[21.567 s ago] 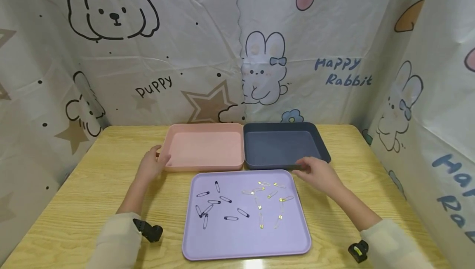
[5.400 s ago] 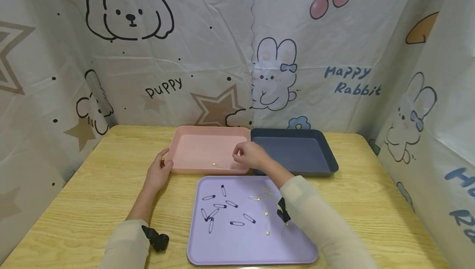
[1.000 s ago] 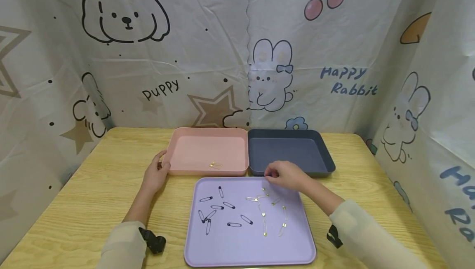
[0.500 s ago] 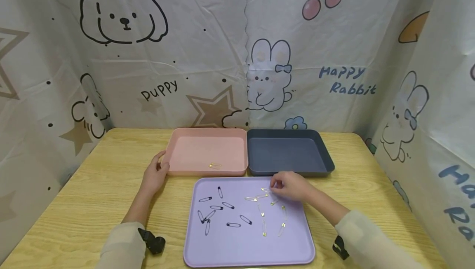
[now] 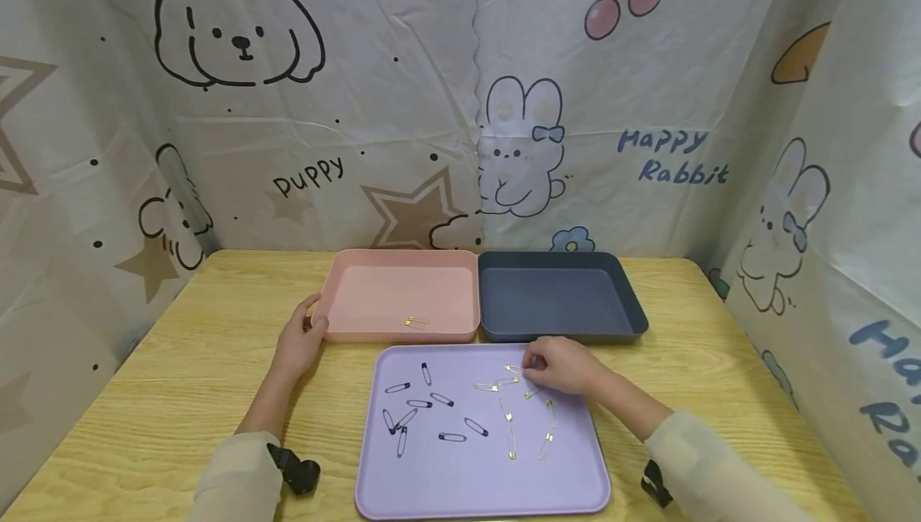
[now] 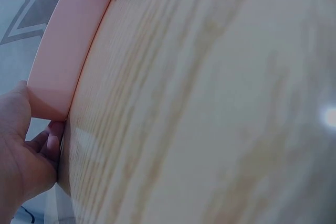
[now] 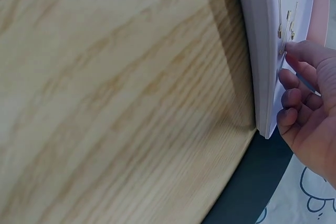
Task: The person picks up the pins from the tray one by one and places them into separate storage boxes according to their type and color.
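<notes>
My left hand (image 5: 298, 340) grips the front left corner of the pink tray (image 5: 403, 337). In the left wrist view its thumb lies against the pink wall, other fingers curled below at the corner. My right hand (image 5: 564, 366) is over the back right part of the lilac tray (image 5: 432, 498). Its thumb and index fingertips pinch the end of a gold safety pin (image 5: 512, 368); the fingers hide part of it. More gold safety pins (image 5: 512, 444) lie around and below that hand. Black safety pins (image 5: 452, 437) are scattered on the tray's left half.
Two gold safety pins (image 5: 416, 322) lie in the pink tray near its front wall. A dark blue tray (image 5: 636, 322) stands right beside it, behind the lilac one. All three trays are on a wooden table (image 5: 216, 330), with a printed curtain (image 5: 403, 106) behind.
In the last second my right hand has moved down from the dark tray's front edge to the gold pin. Since earlier, two gold pins have come into the pink tray. The left hand has stayed put.
</notes>
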Action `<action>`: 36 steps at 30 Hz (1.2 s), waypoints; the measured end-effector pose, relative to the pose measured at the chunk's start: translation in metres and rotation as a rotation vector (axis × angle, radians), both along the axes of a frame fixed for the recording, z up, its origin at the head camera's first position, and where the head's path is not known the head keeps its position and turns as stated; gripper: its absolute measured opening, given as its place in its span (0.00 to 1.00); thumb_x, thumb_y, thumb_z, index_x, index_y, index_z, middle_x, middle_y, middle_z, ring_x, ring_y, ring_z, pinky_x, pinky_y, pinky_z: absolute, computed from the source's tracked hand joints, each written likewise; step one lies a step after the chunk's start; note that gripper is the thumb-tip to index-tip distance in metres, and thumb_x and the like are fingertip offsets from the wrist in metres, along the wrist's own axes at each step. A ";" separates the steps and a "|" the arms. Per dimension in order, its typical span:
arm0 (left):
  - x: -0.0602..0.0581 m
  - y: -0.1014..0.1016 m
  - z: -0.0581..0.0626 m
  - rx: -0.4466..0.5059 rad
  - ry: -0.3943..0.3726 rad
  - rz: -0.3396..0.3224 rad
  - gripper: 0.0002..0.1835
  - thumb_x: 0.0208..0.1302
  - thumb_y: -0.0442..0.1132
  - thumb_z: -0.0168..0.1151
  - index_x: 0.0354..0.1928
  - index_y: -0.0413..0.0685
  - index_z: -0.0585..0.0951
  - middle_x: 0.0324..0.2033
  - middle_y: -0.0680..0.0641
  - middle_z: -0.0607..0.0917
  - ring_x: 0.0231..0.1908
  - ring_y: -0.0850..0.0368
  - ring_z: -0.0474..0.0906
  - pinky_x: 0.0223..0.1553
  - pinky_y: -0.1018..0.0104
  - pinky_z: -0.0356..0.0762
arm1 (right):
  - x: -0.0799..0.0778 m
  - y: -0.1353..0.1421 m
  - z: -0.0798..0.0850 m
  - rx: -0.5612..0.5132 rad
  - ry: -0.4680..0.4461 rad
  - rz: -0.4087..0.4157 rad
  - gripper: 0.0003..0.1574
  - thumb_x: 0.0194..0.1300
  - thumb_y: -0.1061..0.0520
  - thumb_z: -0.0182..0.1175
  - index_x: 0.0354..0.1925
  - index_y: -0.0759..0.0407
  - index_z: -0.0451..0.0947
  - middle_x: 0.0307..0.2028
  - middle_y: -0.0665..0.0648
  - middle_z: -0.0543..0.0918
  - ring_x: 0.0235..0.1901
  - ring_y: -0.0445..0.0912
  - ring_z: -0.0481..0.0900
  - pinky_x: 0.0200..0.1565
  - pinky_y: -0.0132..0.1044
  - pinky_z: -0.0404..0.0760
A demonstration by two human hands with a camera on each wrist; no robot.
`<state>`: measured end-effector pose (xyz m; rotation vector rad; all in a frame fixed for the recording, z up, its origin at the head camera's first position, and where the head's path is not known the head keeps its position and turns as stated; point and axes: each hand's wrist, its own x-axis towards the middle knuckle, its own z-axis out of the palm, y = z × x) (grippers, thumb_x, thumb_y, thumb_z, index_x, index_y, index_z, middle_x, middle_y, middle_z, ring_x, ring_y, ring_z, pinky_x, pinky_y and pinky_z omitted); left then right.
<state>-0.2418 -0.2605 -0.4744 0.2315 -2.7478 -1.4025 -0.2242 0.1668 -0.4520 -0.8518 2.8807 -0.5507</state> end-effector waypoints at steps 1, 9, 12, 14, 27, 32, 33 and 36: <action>0.000 0.000 0.000 -0.001 -0.001 0.001 0.30 0.70 0.46 0.39 0.72 0.51 0.54 0.51 0.36 0.72 0.44 0.50 0.68 0.40 0.65 0.66 | 0.000 -0.001 0.000 0.004 0.005 -0.002 0.03 0.56 0.54 0.64 0.28 0.50 0.80 0.20 0.43 0.72 0.23 0.36 0.66 0.28 0.28 0.67; -0.001 0.000 0.001 0.001 -0.005 0.002 0.30 0.70 0.45 0.40 0.72 0.51 0.54 0.50 0.37 0.72 0.43 0.50 0.67 0.41 0.64 0.65 | 0.001 -0.004 0.000 0.058 0.093 0.014 0.04 0.57 0.54 0.63 0.26 0.49 0.79 0.20 0.41 0.70 0.22 0.35 0.64 0.27 0.28 0.64; -0.001 -0.001 0.001 0.003 -0.004 0.002 0.29 0.70 0.45 0.40 0.72 0.51 0.54 0.48 0.38 0.71 0.42 0.51 0.67 0.39 0.64 0.65 | 0.001 -0.005 0.001 0.051 0.120 0.029 0.05 0.57 0.54 0.61 0.25 0.49 0.78 0.19 0.41 0.69 0.21 0.34 0.64 0.26 0.28 0.64; -0.001 -0.002 0.001 0.007 -0.003 0.002 0.29 0.70 0.45 0.40 0.72 0.51 0.54 0.47 0.38 0.71 0.41 0.51 0.66 0.38 0.65 0.65 | 0.001 -0.005 0.001 0.040 0.126 0.034 0.05 0.58 0.55 0.61 0.25 0.49 0.77 0.19 0.42 0.69 0.21 0.34 0.63 0.26 0.27 0.64; -0.001 -0.002 -0.003 0.010 -0.006 0.004 0.30 0.70 0.47 0.39 0.72 0.51 0.54 0.50 0.37 0.72 0.43 0.50 0.67 0.39 0.65 0.66 | -0.002 -0.006 -0.003 -0.063 0.072 0.001 0.04 0.57 0.56 0.58 0.26 0.50 0.78 0.18 0.42 0.70 0.20 0.33 0.64 0.25 0.27 0.65; -0.001 -0.002 -0.002 0.011 -0.003 0.002 0.29 0.70 0.47 0.40 0.72 0.51 0.54 0.50 0.37 0.72 0.45 0.49 0.67 0.40 0.64 0.66 | -0.004 -0.007 0.006 -0.153 0.048 -0.011 0.04 0.56 0.57 0.59 0.26 0.51 0.79 0.19 0.43 0.72 0.21 0.34 0.65 0.26 0.27 0.67; -0.001 -0.002 -0.002 0.012 -0.002 0.003 0.29 0.70 0.46 0.40 0.72 0.52 0.54 0.50 0.37 0.72 0.44 0.49 0.67 0.40 0.64 0.66 | -0.005 -0.008 0.008 -0.164 0.044 -0.012 0.04 0.56 0.57 0.59 0.27 0.51 0.79 0.20 0.43 0.72 0.21 0.34 0.66 0.27 0.27 0.67; -0.001 -0.002 -0.002 0.012 -0.003 0.000 0.29 0.70 0.46 0.40 0.72 0.52 0.54 0.49 0.37 0.72 0.43 0.50 0.67 0.39 0.65 0.66 | -0.007 -0.009 0.014 -0.195 0.024 -0.015 0.04 0.57 0.58 0.59 0.28 0.53 0.80 0.22 0.44 0.75 0.23 0.34 0.67 0.28 0.27 0.69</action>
